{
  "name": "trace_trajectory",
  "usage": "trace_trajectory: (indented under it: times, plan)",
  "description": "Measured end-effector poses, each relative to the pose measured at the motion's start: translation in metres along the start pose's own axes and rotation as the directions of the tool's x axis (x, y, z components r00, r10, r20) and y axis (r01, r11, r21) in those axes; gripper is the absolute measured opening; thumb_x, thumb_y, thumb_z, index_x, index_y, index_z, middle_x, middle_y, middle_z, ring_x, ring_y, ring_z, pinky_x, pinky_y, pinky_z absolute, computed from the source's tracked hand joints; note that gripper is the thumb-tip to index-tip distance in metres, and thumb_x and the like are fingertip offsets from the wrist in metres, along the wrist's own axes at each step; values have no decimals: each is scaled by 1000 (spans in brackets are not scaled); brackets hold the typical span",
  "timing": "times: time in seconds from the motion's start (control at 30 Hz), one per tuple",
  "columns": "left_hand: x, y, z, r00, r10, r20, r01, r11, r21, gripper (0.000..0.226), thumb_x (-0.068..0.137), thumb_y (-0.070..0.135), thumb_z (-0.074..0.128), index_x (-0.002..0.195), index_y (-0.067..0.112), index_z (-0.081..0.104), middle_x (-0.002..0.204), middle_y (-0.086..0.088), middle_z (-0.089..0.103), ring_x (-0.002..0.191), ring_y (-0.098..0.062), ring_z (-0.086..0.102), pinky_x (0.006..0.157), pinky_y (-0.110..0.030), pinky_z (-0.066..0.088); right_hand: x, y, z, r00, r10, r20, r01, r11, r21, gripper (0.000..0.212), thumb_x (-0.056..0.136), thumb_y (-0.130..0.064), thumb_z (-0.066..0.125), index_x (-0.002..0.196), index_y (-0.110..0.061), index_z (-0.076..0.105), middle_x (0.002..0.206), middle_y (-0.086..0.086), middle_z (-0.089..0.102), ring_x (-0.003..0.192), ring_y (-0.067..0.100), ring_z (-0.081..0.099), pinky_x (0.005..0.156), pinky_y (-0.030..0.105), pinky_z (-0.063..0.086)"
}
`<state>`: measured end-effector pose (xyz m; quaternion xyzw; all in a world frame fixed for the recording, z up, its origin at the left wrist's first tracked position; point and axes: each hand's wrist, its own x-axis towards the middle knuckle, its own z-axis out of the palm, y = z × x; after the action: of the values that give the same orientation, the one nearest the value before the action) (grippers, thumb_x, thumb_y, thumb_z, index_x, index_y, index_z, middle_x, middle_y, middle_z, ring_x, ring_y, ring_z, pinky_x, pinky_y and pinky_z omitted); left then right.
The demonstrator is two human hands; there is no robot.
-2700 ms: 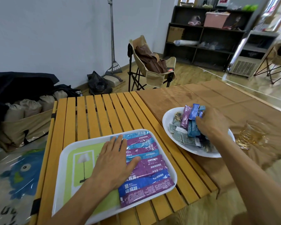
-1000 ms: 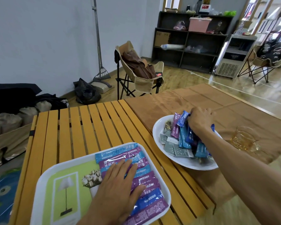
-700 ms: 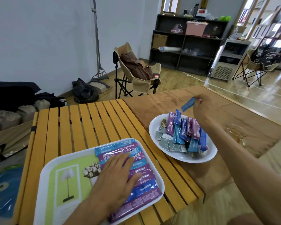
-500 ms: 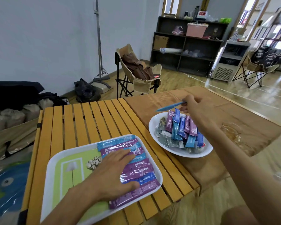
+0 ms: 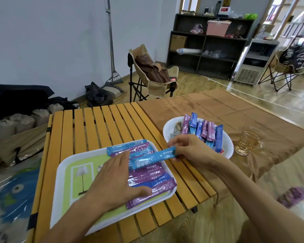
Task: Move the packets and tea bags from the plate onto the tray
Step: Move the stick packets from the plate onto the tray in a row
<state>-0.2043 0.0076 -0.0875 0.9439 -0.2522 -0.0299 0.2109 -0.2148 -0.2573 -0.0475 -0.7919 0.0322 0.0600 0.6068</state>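
A white tray (image 5: 65, 176) with a green lamp picture lies on the slatted wooden table and holds a row of blue and purple stick packets (image 5: 147, 176). My left hand (image 5: 116, 179) rests flat on those packets, fingers straight. My right hand (image 5: 191, 151) pinches one blue packet (image 5: 153, 157) by its right end and holds it just above the tray's far right part. The white plate (image 5: 226, 146) stands to the right on a brown cloth, with several blue and purple packets and grey tea bags (image 5: 174, 136) in it.
A glass cup (image 5: 249, 142) of amber liquid stands right of the plate on the brown cloth (image 5: 218, 109). A folding chair (image 5: 153, 76) is behind the table. Bags and a box sit on the floor at the left.
My right hand lifted a blue packet off the plate and carried it left, over the tray. My left hand stayed pressed on the packets in the tray.
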Motion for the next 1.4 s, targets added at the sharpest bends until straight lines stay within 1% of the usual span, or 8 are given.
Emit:
trace_trajectory:
  times: [0.37, 0.53, 0.83, 0.97, 1.07, 1.2, 1.27, 1.4]
  plan:
    - [-5, 12, -2, 980, 187, 72, -179, 979, -99, 19, 86, 52, 66, 95, 35, 63, 84, 21, 58, 87, 1, 54, 73, -18, 46, -10, 3, 8, 947, 137, 291, -4, 910, -415, 12, 87, -8, 71, 98, -12, 69, 95, 11, 74, 83, 6, 70, 72, 25, 56]
    - [-9, 10, -3, 972, 212, 101, -201, 974, -106, 14, 91, 41, 63, 81, 33, 60, 80, 18, 59, 83, -1, 54, 69, -19, 47, -12, 5, 4, 923, 165, 347, 26, 874, -485, 10, 83, -18, 78, 90, -17, 70, 87, -3, 73, 88, 9, 70, 85, 42, 58]
    - [-15, 11, 1, 963, 210, 170, -188, 973, -132, 19, 89, 48, 64, 88, 32, 55, 85, 14, 59, 88, -2, 52, 68, -15, 49, -13, 3, 6, 894, 203, 398, 31, 860, -509, 13, 86, -22, 76, 95, -17, 68, 102, 11, 69, 105, 9, 65, 84, 34, 57]
    - [-15, 8, 6, 959, 247, 139, -238, 968, -80, 30, 86, 63, 56, 107, 42, 50, 107, 30, 46, 110, 6, 41, 86, -5, 38, -12, 1, -12, 957, 173, 233, -41, 877, -479, 14, 85, -25, 76, 91, -12, 72, 80, -6, 70, 80, 3, 64, 78, 29, 54]
    - [-13, 9, 6, 956, 275, 106, -269, 961, -71, 39, 85, 66, 52, 116, 42, 52, 111, 29, 43, 111, 9, 38, 88, -4, 29, -4, 7, -33, 982, 71, -175, -145, 876, -460, 17, 86, -25, 74, 73, -15, 69, 69, -4, 66, 69, 12, 61, 70, 27, 50]
    - [-9, 10, 6, 951, 279, 133, -266, 958, -107, 20, 88, 58, 57, 99, 41, 54, 99, 27, 49, 102, 8, 44, 82, -6, 35, 13, 29, -71, 735, -57, -676, -374, 798, -473, 19, 86, -25, 61, 73, -10, 64, 65, 3, 63, 66, 25, 60, 53, 26, 41]
    - [-11, 8, 7, 950, 280, 137, -265, 957, -122, 16, 89, 56, 58, 93, 42, 52, 95, 27, 49, 100, 8, 45, 79, -6, 36, 21, 37, -87, 645, -54, -763, -471, 758, -452, 25, 81, -34, 54, 73, -11, 58, 73, 11, 66, 71, 34, 64, 60, 31, 45]
    - [-10, 6, 9, 952, 276, 135, -256, 955, -151, 16, 88, 54, 60, 91, 40, 54, 94, 26, 50, 99, 6, 46, 77, -8, 40, 28, 44, -94, 643, 53, -764, -554, 721, -416, 34, 85, -42, 61, 71, -13, 51, 83, 12, 63, 79, 34, 63, 65, 34, 43]
